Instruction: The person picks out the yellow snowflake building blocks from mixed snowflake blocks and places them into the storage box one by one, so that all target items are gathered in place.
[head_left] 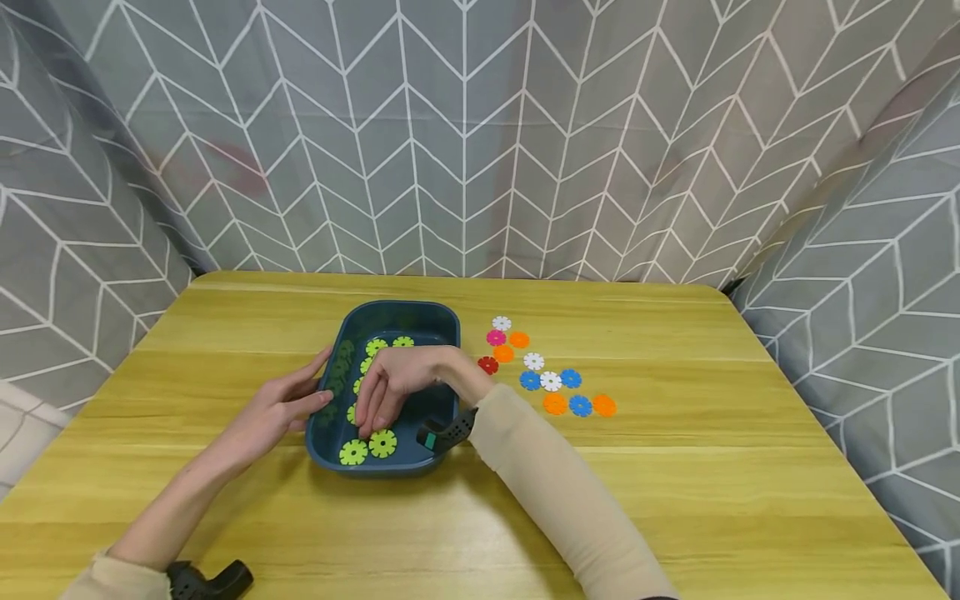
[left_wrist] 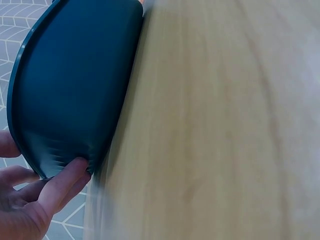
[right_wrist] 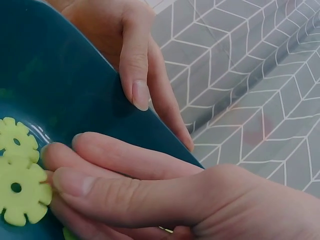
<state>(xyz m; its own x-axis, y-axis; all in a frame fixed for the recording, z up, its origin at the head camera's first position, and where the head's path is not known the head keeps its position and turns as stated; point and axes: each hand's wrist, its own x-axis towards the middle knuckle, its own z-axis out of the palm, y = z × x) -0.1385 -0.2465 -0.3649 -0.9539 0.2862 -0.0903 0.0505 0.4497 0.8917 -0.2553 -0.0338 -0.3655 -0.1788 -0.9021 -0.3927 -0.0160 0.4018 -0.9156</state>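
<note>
A dark teal plastic basin (head_left: 390,468) stands on the wooden table. My left hand (head_left: 281,408) grips its left rim, the thumb over the edge and the other fingers against the outer wall (left_wrist: 70,75). Inside the basin is my right hand (head_left: 397,383), its fingers pointing down with the tips close together. Those fingertips touch or nearly touch the edge of a yellow-green notched disc (right_wrist: 25,192); no disc shows clearly between them. Another such disc (head_left: 353,452) lies beside it. More yellow-green discs (head_left: 377,346) lie along the basin's left side, partly hidden by the right hand.
To the right of the basin, loose notched discs lie scattered on the table (head_left: 675,467): white (head_left: 502,323), pink (head_left: 496,337), red (head_left: 488,365), orange (head_left: 555,403) and blue (head_left: 581,406). A grey patterned curtain (head_left: 465,142) hangs behind the table.
</note>
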